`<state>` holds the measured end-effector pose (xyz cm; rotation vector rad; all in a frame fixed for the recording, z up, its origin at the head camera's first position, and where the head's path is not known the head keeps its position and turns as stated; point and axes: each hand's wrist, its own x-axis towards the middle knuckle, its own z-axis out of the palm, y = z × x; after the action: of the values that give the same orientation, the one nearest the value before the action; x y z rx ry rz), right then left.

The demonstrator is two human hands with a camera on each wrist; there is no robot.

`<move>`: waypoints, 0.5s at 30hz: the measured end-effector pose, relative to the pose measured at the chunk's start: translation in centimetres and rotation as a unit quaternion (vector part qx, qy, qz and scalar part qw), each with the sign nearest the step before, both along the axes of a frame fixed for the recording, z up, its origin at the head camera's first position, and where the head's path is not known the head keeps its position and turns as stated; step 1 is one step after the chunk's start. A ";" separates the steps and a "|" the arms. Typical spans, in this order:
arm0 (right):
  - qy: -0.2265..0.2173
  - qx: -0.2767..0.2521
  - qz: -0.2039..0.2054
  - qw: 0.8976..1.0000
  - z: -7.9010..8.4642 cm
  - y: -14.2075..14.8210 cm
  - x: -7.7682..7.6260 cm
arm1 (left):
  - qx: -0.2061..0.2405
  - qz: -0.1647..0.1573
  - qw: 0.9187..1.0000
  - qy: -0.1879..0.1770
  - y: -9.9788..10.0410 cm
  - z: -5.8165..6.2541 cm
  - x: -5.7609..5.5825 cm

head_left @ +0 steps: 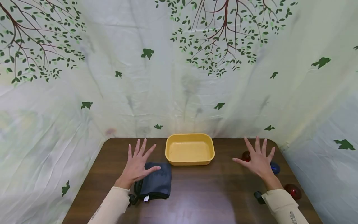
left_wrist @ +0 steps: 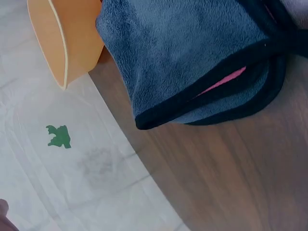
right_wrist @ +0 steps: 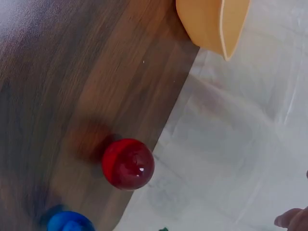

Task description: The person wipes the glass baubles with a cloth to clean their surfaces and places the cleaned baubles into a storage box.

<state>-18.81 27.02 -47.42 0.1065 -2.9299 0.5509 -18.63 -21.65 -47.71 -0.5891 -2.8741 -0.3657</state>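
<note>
L hand (head_left: 137, 167): fingers were spread, lower ctr-L, nr cloth.
R hand (head_left: 258, 162): fingers were spread, lower R, nr blue ball (head_left: 275, 168).
Cloth (head_left: 158, 180): lay folded, plush blue-grey w/ dark trim, lower ctr-L.
Red ball (head_left: 292, 191): sat far lower R, round, glossy.
Tray (head_left: 190, 163): was smooth yellow, rounded rect., lower ctr.
Table (head_left: 201, 193): had dark wood grain.

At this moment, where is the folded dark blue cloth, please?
In the head view, the folded dark blue cloth lies left of centre on the brown wooden table, partly hidden by the left hand, below and left of the yellow rectangular tub.
</note>
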 end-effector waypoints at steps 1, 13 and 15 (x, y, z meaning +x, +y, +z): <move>0.000 -0.002 0.000 1.000 0.0 0.1 0.0 | 0.004 -0.002 1.000 0.002 0.0 0.0 0.0; 0.032 -0.070 0.002 0.997 -1.0 3.6 1.1 | 0.093 -0.016 0.995 0.035 0.0 -2.2 1.2; 0.035 -0.081 0.000 0.996 -1.4 4.4 1.4 | 0.109 -0.012 0.993 0.035 -0.1 -2.9 1.4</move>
<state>-17.43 31.44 -48.77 0.1033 -2.8036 0.7666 -17.18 -21.71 -50.59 -0.5833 -2.7145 -0.6398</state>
